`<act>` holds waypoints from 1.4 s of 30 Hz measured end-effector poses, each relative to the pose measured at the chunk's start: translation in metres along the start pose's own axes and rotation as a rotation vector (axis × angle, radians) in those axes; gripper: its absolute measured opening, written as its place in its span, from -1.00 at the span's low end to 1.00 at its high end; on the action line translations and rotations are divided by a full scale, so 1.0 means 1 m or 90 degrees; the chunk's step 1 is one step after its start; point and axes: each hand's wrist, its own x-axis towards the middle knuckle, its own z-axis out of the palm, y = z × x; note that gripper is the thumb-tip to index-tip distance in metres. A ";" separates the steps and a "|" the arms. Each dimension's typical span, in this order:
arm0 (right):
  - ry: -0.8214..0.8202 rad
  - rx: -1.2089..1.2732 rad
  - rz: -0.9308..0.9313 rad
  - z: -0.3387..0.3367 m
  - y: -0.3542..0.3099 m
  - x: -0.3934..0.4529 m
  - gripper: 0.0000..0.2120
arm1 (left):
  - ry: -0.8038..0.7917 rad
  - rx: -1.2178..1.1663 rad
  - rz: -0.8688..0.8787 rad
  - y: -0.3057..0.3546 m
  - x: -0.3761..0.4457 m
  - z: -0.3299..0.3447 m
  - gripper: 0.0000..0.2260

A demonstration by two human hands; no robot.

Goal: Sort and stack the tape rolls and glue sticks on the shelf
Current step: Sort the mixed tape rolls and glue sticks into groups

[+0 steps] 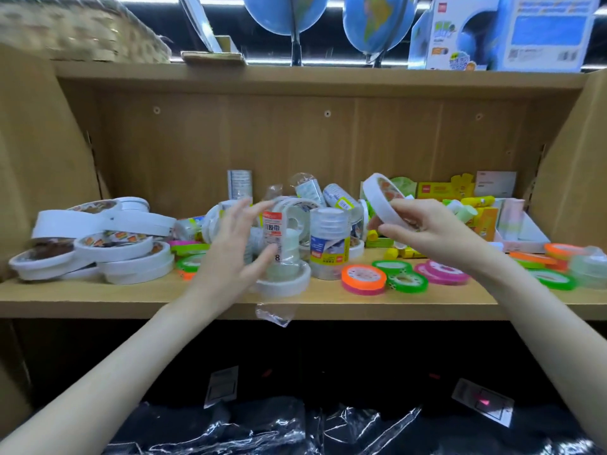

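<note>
My right hand [423, 228] grips a white tape roll [381, 200], tilted up above the shelf [98, 298]. My left hand [233, 247] hovers with fingers spread in front of a clear wrapped pack of tape [279, 244] with a red and white label; I cannot tell whether it touches the pack. White tape rolls [98, 238] lie stacked at the left. Clear tape packs [330, 247] crowd the middle. Neon orange, pink and green rolls [364, 279] lie flat at the front right. Yellow glue sticks [476, 201] lie behind my right hand.
Yellow and white boxes [440, 190] stand at the back right, with an open white tray [525, 231] beside them. A loose plastic wrapper [274, 315] hangs over the shelf's front edge. Globes [285, 11] and a boxed globe [502, 31] stand on the shelf above. Dark wrapped goods [295, 428] lie below.
</note>
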 end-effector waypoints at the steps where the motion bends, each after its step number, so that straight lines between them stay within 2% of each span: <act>1: -0.003 -0.012 -0.034 0.003 -0.011 -0.003 -0.70 | -0.035 -0.006 -0.008 0.003 0.003 0.001 -0.52; 3: -0.034 -0.006 -0.080 0.015 -0.032 -0.010 -0.84 | -0.088 0.025 -0.011 0.007 0.009 0.006 -0.44; 5: -0.078 -0.024 -0.112 0.029 -0.043 -0.015 -0.77 | -0.094 0.038 -0.017 0.006 0.014 0.008 -0.42; 8: -0.119 -0.057 -0.131 0.049 -0.044 -0.014 -0.77 | -0.074 -0.022 -0.005 0.007 0.015 0.002 -0.46; 12: -0.107 -0.088 -0.166 0.071 -0.049 -0.010 -0.85 | 0.073 -0.087 0.009 0.013 0.011 -0.029 -0.52; 14: -0.138 -0.149 -0.188 0.084 -0.050 -0.007 -0.97 | 0.141 -0.071 0.012 0.012 0.007 -0.050 -0.53; 17: -0.198 -0.261 -0.162 0.099 -0.054 0.000 -0.73 | 0.144 -0.010 -0.016 0.005 0.000 -0.073 -0.51; 20: -0.216 -0.329 -0.139 0.103 -0.062 0.007 -0.73 | 0.106 0.036 -0.016 0.002 -0.009 -0.078 -0.51; 23: -0.207 -0.182 -0.117 0.087 -0.063 0.003 -0.81 | 0.064 0.018 -0.040 -0.002 -0.017 -0.075 -0.51; 25: -0.164 -0.092 -0.084 0.065 -0.062 0.000 -0.79 | 0.029 0.002 -0.044 -0.004 -0.019 -0.069 -0.50; 30: -0.147 0.063 -0.017 0.019 -0.051 -0.003 -0.85 | -0.058 0.003 -0.010 -0.002 -0.014 -0.038 -0.41; 33: -0.133 0.151 0.022 0.006 -0.046 -0.007 -0.86 | -0.047 0.095 -0.007 -0.004 -0.009 -0.021 -0.41; 35: -0.124 0.221 0.036 0.004 -0.047 -0.008 -0.86 | -0.005 0.248 0.013 -0.004 -0.007 -0.010 -0.46; 37: -0.098 0.254 0.044 0.004 -0.049 -0.007 -0.85 | 0.019 0.315 0.030 -0.003 -0.003 -0.002 -0.45; 42: -0.096 0.215 0.032 0.013 -0.052 -0.004 -0.88 | -0.043 0.191 0.049 -0.010 0.002 -0.009 -0.43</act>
